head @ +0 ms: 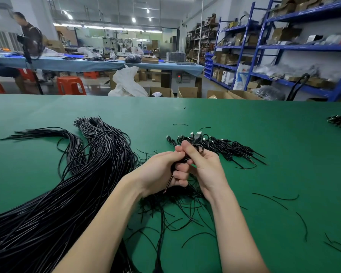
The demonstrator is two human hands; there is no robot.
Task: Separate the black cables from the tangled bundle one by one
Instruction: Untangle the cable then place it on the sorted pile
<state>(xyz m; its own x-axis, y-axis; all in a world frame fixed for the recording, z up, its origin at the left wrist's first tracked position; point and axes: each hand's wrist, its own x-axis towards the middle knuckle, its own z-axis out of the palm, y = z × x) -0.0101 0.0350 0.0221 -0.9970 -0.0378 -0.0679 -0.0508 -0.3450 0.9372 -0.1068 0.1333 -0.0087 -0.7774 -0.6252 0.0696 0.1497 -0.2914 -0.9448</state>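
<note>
A thin black cable (182, 160) is pinched between the left hand (161, 170) and right hand (203, 164), both curled tight around it, above the green table (264, 134). The big cable bundle (67, 194) is laid at the left, running near to far. A pile of plug-ended cables (220, 148) is just beyond the hands.

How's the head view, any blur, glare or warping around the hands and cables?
Head view: hands and cables sharp; overhead lights streak the cable bundle with pale glare; soft arm shadows on the green table; wide-angle lens bends the shelves; the background person is blurred.
</note>
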